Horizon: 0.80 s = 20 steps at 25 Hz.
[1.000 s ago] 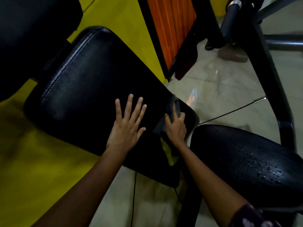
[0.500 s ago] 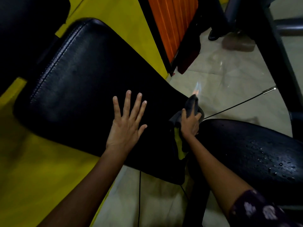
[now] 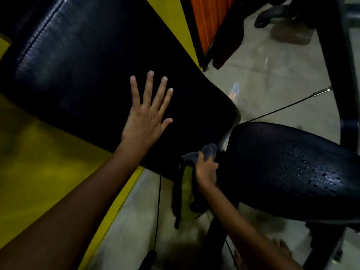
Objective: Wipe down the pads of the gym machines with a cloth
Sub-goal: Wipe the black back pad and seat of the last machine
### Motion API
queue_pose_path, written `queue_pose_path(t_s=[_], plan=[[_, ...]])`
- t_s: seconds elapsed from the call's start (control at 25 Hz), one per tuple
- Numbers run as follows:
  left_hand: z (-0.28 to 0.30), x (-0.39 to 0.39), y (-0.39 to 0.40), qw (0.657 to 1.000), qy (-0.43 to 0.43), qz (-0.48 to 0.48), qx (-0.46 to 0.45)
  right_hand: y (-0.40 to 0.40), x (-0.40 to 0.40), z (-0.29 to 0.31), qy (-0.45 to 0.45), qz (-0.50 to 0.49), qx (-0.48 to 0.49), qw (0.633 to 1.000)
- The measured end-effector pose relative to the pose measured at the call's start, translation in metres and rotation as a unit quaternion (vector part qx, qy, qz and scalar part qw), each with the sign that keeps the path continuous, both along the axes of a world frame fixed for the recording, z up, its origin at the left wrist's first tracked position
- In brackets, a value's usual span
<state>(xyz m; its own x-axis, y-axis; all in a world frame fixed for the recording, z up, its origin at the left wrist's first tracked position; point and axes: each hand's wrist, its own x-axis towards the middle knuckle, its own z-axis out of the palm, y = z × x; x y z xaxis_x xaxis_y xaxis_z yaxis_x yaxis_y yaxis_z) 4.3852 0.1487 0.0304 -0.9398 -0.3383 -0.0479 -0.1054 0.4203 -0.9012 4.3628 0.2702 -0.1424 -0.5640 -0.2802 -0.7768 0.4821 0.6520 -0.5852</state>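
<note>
Honestly, the dim light hides a good deal: the long black back pad (image 3: 93, 61) runs off the top and left edges, and the dark frame (image 3: 335, 55) is cut off too. The left hand (image 3: 146, 121) lies flat on that pad, fingers spread. The right hand (image 3: 206, 170) grips a bunched dark cloth (image 3: 209, 151) in the gap beside the droplet-speckled seat pad (image 3: 282, 168), its tail hanging blurred below. No writing is readable anywhere
</note>
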Motion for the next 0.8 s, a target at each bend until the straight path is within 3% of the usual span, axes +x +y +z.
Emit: queue_pose_path(t_s=[0.12,0.24,0.28,0.44,0.56,0.64,0.72,0.8], plan=[[0.001,0.000,0.001,1.000,-0.006,0.003,0.001,-0.005,0.048,0.049,0.132,0.069,-0.079,0.986],[0.002,0.000,0.002,1.000,-0.007,0.000,-0.001,0.004,0.061,0.038,0.197,0.046,-0.076,0.976],[0.002,0.000,0.002,1.000,-0.009,-0.003,-0.001,0.010,0.055,0.018,0.175,0.032,-0.046,0.983],[0.003,-0.001,0.001,1.000,-0.012,-0.006,-0.006,0.031,0.016,-0.041,-0.080,-0.047,0.061,0.994],[0.002,0.000,0.000,1.000,-0.013,-0.002,-0.005,0.030,0.020,-0.024,0.024,0.069,0.031,0.997],[0.001,-0.001,0.000,1.000,-0.016,-0.002,-0.005,0.034,0.041,-0.010,0.099,0.081,-0.008,0.992],[0.002,-0.001,0.001,1.000,-0.014,0.000,-0.001,0.036,0.047,-0.011,0.099,0.074,0.022,0.992],[0.000,-0.001,0.000,1.000,-0.014,0.000,-0.002,0.028,0.025,-0.027,0.043,0.086,0.066,0.993]])
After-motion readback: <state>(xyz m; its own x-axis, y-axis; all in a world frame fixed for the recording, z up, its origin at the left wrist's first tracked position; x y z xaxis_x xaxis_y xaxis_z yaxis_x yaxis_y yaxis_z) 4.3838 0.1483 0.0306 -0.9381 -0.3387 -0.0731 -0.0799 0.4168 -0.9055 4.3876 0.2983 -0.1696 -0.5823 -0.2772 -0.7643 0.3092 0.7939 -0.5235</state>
